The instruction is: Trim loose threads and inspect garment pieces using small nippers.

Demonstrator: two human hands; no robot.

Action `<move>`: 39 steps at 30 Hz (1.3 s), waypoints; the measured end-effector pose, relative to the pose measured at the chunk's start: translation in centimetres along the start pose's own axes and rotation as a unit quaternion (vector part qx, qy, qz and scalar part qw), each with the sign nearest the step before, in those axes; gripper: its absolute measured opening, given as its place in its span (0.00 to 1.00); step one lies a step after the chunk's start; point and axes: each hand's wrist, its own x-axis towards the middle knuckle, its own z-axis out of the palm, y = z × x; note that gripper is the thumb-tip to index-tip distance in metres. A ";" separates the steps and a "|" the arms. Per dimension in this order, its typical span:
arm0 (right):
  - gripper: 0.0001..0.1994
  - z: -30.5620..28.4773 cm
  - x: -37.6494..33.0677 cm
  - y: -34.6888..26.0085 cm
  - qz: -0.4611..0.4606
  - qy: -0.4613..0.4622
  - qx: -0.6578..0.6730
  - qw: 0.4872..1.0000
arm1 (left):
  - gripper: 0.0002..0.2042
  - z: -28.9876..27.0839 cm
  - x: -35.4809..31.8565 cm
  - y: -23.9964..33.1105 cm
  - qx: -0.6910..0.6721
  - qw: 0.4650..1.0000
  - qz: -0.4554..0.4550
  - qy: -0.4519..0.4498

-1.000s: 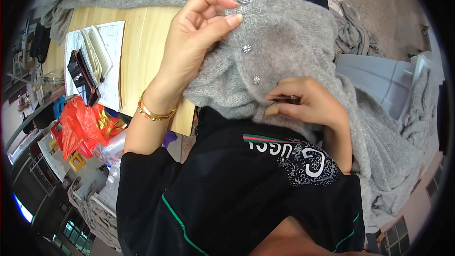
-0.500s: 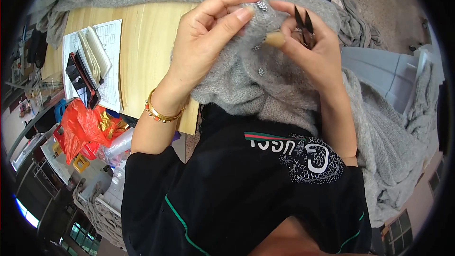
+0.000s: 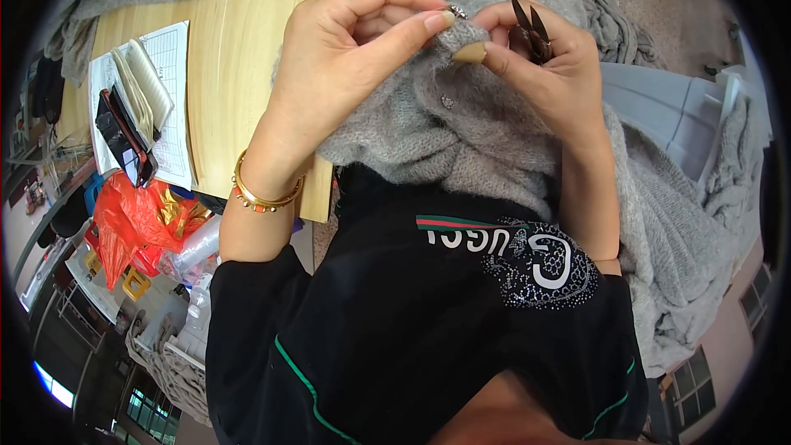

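Note:
A grey knitted garment [image 3: 395, 128] with shiny silver buttons lies bunched over my lap and the table edge. My left hand [image 3: 346, 58] is closed in a pinch at a silver button [image 3: 457, 12] along the garment's edge. Close beside it, my right hand [image 3: 548, 66] grips the same knit between fingertips and thumb. Small scissors [image 3: 531, 29] with dark, parted blades are tucked in that hand, their tips pointing up. The right thumb ends in a tan tip [image 3: 471, 53], a cover or a long nail. Lower down, another silver button [image 3: 447, 102] shows on the knit.
The wooden table [image 3: 231, 99] holds a printed sheet [image 3: 177, 58], a notebook [image 3: 148, 86] and a dark phone-like object [image 3: 124, 148]. Red plastic bags [image 3: 136, 214] hang at the left. A grey-blue plastic bin [image 3: 659, 103] stands at the right, with more grey knitwear [image 3: 676, 239] draped nearby.
The button edge has turned and lies lower, between both hands' fingertips. My right thumb and fingers have drawn in closer to my left hand. The whole view has shifted slightly.

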 end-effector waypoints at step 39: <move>0.17 0.3 -1.2 -4.8 -0.120 0.015 -0.285 0.951 | 0.06 1.2 -0.3 -1.2 0.115 0.982 0.139 0.062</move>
